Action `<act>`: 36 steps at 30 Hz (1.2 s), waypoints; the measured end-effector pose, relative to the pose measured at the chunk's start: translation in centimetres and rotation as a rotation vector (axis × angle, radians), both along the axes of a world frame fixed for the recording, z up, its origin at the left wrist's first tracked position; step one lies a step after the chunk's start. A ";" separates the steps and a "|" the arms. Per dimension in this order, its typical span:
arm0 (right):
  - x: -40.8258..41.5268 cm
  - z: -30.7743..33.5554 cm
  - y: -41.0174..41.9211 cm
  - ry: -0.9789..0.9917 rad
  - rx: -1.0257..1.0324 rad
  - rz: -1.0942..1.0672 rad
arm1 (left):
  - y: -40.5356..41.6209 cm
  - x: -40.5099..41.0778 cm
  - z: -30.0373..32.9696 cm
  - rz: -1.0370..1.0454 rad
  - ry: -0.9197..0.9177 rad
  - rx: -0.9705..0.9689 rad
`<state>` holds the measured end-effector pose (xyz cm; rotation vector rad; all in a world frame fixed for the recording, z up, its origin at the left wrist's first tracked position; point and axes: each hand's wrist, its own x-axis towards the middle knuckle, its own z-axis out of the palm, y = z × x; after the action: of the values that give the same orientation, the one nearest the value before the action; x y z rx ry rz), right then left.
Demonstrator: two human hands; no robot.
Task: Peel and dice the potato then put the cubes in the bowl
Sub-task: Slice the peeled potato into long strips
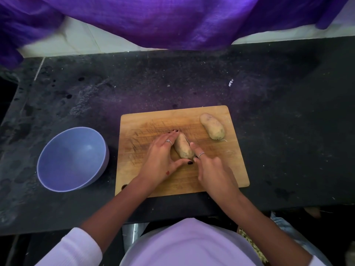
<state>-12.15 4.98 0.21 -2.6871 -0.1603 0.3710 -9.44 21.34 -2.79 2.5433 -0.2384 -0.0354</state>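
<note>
bowl (73,159): lavender-blue | board (221,175): tan, dark-scored | potatoes (183,146): beige | desk (288,131): speckled black | cloth (172,20): purple

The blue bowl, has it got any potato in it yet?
Empty. Inside the round blue bowl only its smooth bare bottom shows; both brown potatoes lie whole on the wooden cutting board.
</note>
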 end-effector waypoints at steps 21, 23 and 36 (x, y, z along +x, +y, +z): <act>-0.9 -1.9 -2.5 -0.372 -0.334 0.226 | 0.8 -0.3 0.4 0.056 -0.010 0.055; -0.6 -1.1 -3.1 -0.303 -0.326 0.177 | 1.0 -0.2 0.4 0.036 -0.010 0.093; 1.2 0.1 0.0 -0.064 0.113 -0.033 | 1.0 -0.9 -0.1 0.030 -0.001 0.119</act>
<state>-10.93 4.95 0.31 -2.5876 -0.1503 0.2585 -10.34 22.29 -2.89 2.6647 -0.2039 -0.0383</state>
